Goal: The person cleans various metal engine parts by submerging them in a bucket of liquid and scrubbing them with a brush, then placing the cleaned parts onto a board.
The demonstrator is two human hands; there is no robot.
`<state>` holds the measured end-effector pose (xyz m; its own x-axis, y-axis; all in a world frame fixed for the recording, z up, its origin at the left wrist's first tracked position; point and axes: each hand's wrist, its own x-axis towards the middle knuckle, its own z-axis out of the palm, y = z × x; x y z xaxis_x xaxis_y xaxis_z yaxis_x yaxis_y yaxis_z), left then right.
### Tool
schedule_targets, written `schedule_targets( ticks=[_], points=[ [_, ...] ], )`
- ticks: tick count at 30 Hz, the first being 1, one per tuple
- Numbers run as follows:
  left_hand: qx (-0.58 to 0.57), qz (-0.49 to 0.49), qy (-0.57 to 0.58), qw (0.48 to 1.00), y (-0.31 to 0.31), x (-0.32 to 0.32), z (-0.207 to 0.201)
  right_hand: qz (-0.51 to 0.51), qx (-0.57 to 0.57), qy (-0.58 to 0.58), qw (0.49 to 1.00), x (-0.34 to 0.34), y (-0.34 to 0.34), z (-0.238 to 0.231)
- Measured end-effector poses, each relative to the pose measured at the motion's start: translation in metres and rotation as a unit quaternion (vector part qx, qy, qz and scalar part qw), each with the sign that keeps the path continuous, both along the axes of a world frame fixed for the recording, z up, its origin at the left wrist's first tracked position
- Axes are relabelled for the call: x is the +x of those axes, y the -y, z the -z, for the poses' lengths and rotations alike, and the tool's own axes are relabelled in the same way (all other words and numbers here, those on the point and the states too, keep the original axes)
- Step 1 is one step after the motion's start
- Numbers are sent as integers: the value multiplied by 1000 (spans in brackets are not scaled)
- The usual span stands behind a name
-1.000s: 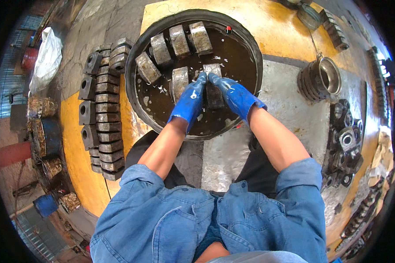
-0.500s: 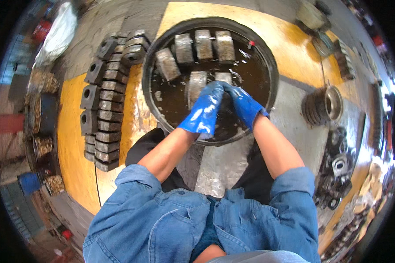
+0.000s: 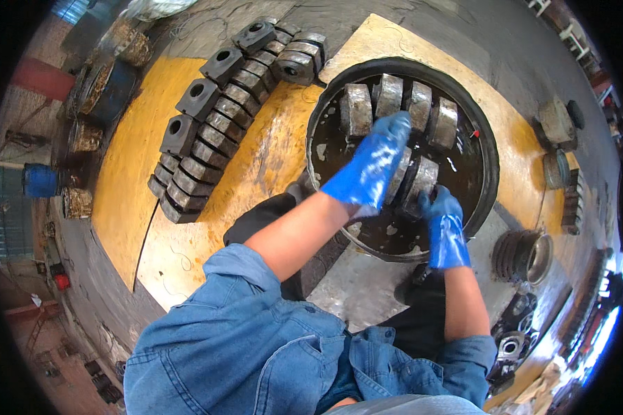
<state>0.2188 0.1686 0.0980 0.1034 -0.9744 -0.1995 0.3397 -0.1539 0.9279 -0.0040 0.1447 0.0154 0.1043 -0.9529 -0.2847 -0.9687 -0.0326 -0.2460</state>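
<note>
Blue rubber gloves cover both hands. Inside a round black tub (image 3: pixel 493 181) of dark liquid, several grey metal blocks stand in a far row, among them a middle block (image 3: pixel 418 104) and a right-end block (image 3: pixel 443 124). My left hand (image 3: pixel 381 155) reaches across the tub, its fingers closed at the near end of the middle block, partly hiding it. Two more blocks stand nearer to me; the right one of these is a wet block (image 3: pixel 421 181). Beside its near right side is my right hand (image 3: pixel 444 220), thumb and fingers apart.
Left of the tub, a long row of metal blocks (image 3: pixel 225 124) lies on yellow boards (image 3: pixel 135 138), with several bored blocks (image 3: pixel 198 95) alongside. Metal rings (image 3: pixel 522 256) and dark machine parts (image 3: pixel 516 339) lie to the right. A blue container (image 3: pixel 40 180) stands far left.
My hands, together over the nearer blocks before, have parted: the left has reached to the far row, the right has drawn toward the near right rim. The view has swung left.
</note>
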Motion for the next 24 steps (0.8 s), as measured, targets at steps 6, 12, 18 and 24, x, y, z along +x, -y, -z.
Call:
schedule_targets(
  ticks=[6,12,18,24],
  points=[
    [29,-44,-97,994,20,61,18,-50,-71,-29,996,4,-21,-11],
    [31,-42,-64,997,-13,77,-7,-48,-43,72,995,-10,-20,-20],
    [77,-41,-45,995,-15,85,10,101,-32,224,969,-59,21,-2],
    [78,-60,-19,995,-8,86,16,124,-37,205,970,-79,122,43]
  ],
)
